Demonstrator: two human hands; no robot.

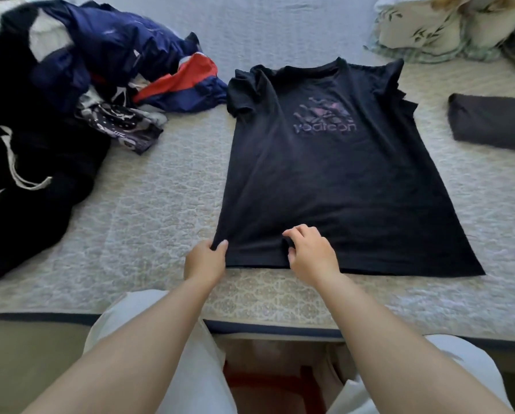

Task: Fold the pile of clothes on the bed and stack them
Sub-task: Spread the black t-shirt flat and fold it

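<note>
A black T-shirt (334, 180) with a purple printed logo lies spread flat on the bed, its collar pointing away from me. My left hand (205, 259) pinches the shirt's near left hem corner. My right hand (308, 251) pinches the hem a little to the right of it, with the fingers curled into the fabric. A pile of unfolded clothes (71, 85) lies to the left: dark blue, red, patterned and black pieces. A folded dark garment (492, 121) sits at the right edge.
The bed has a pale quilted cover (160, 204). Floral pillows or bedding (447, 25) are bunched at the far right corner. The bed's near edge (265, 327) runs in front of my legs.
</note>
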